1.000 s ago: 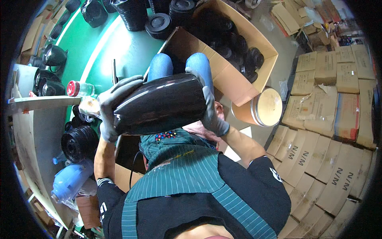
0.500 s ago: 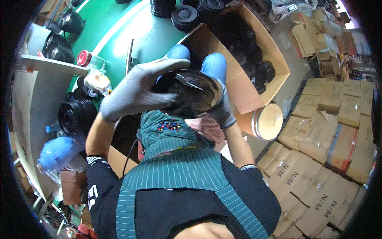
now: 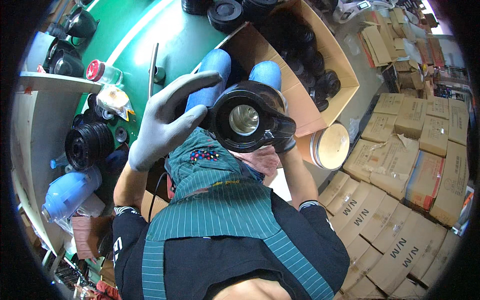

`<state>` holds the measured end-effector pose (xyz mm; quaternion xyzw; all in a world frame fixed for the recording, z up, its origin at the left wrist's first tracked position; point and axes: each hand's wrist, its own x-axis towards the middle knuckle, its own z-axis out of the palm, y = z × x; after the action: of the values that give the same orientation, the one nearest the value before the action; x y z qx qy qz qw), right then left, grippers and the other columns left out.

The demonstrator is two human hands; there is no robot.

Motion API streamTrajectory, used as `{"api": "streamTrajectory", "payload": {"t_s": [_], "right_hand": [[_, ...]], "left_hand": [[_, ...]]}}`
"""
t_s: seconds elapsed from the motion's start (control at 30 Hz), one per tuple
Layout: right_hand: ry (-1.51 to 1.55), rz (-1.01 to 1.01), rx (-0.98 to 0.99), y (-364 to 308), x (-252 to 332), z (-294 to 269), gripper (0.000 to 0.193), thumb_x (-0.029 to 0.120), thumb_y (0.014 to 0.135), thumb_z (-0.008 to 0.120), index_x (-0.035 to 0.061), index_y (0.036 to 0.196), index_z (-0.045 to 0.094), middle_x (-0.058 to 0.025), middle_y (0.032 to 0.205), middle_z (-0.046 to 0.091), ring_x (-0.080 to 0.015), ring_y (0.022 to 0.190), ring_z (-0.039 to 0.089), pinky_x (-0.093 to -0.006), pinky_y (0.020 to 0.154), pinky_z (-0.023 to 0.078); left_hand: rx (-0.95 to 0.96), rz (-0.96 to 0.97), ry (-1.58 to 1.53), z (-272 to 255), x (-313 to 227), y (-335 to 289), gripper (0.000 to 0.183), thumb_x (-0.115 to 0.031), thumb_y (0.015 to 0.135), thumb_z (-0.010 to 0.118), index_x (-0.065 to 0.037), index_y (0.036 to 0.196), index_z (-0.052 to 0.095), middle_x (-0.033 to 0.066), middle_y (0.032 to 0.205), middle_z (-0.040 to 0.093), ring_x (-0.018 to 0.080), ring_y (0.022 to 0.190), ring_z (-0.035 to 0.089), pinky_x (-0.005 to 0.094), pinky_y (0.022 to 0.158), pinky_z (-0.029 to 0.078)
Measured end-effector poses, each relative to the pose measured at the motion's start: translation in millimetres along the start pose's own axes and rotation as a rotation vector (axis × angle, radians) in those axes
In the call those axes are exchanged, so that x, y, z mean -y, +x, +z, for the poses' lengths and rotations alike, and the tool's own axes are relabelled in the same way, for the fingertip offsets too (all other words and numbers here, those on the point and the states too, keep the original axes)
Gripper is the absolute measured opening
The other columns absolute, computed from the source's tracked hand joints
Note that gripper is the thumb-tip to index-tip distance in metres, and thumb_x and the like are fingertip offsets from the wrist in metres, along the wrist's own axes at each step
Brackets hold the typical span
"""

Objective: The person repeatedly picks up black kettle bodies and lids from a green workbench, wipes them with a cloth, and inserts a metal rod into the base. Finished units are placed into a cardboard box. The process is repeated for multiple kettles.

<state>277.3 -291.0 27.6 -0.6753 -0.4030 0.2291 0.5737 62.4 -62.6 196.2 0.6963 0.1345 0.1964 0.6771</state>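
A glossy black vacuum jug [image 3: 222,122] is held above my lap, its round mouth facing up and showing a silvery inner liner [image 3: 244,120]. A spout-like part of it points right. My right hand [image 3: 286,145], in a glove, grips the jug from its right side; most of its fingers are hidden behind the black body. On the left, my grey-gloved left hand [image 3: 167,117] is open, thumb and fingers spread apart beside the jug's rim. Its thumb tip is close to the rim; whether they touch I cannot tell.
Ahead on the right stands an open cardboard box [image 3: 345,92] of black round parts, beside a round drum [image 3: 333,146]. Stacked cartons [image 3: 385,210] fill the right. At left are a red-lidded jar [image 3: 107,73], black discs [image 3: 87,145] and a blue container [image 3: 70,195].
The jug has turned so its mouth and silvery liner now face up. My left hand has come off it, fingers spreading; my right hand still holds it.
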Motion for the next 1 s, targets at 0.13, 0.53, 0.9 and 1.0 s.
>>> {"api": "streamTrajectory", "payload": {"t_s": [0.13, 0.53, 0.9, 1.0], "right_hand": [[-0.353, -0.097, 0.0, 0, -38, -18, 0.058, 0.03, 0.097, 0.075, 0.0033, 0.146, 0.059, -0.0186, 0.143, 0.065, -0.0334, 0.133, 0.061, -0.0478, 0.119, 0.044], [-0.581, -0.362, 0.474, 84, 79, 16, 0.061, 0.044, 0.086, 0.079, 0.0104, 0.135, 0.07, -0.0218, 0.133, 0.065, -0.0402, 0.124, 0.063, -0.05, 0.106, 0.051], [0.68, 0.251, -0.053, 71, 16, 55, 0.092, 0.069, 0.113, 0.025, -0.0019, 0.17, 0.02, -0.027, 0.151, 0.058, -0.0342, 0.134, 0.062, -0.0443, 0.12, 0.044], [0.926, 0.469, -0.196, 80, 31, 51, 0.102, 0.08, 0.106, 0.023, -0.0031, 0.162, 0.039, -0.0288, 0.149, 0.059, -0.0367, 0.138, 0.06, -0.0492, 0.121, 0.045]], "left_hand": [[-0.132, 0.347, 0.405, 0, -2, -6, 0.052, -0.008, 0.09, 0.072, 0.004, 0.141, 0.067, 0.0209, 0.144, 0.066, 0.0367, 0.144, 0.057, 0.048, 0.12, 0.042], [-0.658, -0.227, 1.368, -120, 254, 3, 0.075, -0.046, 0.099, 0.072, 0.001, 0.154, 0.052, 0.0263, 0.139, 0.063, 0.0448, 0.132, 0.058, 0.0525, 0.112, 0.047], [-0.042, -0.181, 0.264, -67, 138, 48, 0.066, -0.017, 0.096, 0.083, 0.0, 0.155, 0.057, 0.0108, 0.134, 0.073, 0.0141, 0.109, 0.069, 0.0311, 0.1, 0.058], [0.415, -0.219, 0.334, -30, 80, 69, 0.065, -0.01, 0.092, 0.083, -0.002, 0.152, 0.06, 0.0072, 0.132, 0.075, 0.0134, 0.119, 0.066, 0.0353, 0.109, 0.053]]}}
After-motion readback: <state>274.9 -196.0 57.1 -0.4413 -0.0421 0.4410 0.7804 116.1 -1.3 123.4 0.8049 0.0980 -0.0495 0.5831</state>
